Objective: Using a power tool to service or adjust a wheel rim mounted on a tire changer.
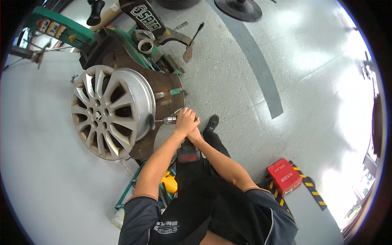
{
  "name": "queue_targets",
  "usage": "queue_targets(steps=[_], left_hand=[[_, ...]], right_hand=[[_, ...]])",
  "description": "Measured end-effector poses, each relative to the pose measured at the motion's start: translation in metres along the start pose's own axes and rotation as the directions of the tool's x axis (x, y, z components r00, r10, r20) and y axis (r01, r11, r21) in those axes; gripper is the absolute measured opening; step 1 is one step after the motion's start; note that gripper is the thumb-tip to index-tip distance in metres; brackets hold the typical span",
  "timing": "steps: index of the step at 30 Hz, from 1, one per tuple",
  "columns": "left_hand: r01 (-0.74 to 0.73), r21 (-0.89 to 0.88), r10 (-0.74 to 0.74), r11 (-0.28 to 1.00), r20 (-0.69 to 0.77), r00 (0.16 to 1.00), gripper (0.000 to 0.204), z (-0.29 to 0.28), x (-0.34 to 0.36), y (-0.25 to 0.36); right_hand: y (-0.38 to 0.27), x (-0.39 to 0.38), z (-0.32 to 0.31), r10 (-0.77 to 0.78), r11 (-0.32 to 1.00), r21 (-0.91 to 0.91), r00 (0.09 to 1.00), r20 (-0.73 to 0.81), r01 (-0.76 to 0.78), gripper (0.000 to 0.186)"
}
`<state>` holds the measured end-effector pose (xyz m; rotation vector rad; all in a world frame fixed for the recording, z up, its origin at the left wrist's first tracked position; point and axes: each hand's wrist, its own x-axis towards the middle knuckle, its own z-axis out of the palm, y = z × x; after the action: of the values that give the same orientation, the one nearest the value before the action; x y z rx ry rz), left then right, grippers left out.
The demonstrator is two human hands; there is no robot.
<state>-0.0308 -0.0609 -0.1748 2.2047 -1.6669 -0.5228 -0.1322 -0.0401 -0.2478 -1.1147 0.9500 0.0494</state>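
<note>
On the left of the head view, a silver metal wheel [102,118] with many spokes bears a round emblem. Far from it, a green machine arm [77,36] carries warning labels [51,28], and a white cup [145,46] contains something dark. Right of the wheel is the drill [170,120], its dark tip [151,121] near the rim. The left hand [187,121] curls its fingers around the drill; the right hand [193,134] is just beside, fingers mostly hidden, so I cannot tell their state.

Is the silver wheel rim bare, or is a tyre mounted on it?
Bare: no tyre is mounted. The silver wheel rim shows its metal barrel uncovered behind the spoked face.
</note>
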Motion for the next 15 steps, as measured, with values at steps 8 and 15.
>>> queue_targets(steps=[8, 15], left_hand=[[0.505, -0.267, -0.562, 0.820, -0.215, 0.799, 0.032, -0.014, -0.026, 0.035], [0.226, 0.042, -0.230, 0.973, 0.182, 0.956, 0.043, -0.015, 0.040, 0.015]], right_hand=[[-0.019, 0.016, -0.036, -0.077, 0.898, -0.433, 0.997, 0.012, 0.075, 0.052], [-0.048, 0.011, -0.041, -0.252, 0.418, -0.853, 0.942, 0.222, 0.313, 0.047]])
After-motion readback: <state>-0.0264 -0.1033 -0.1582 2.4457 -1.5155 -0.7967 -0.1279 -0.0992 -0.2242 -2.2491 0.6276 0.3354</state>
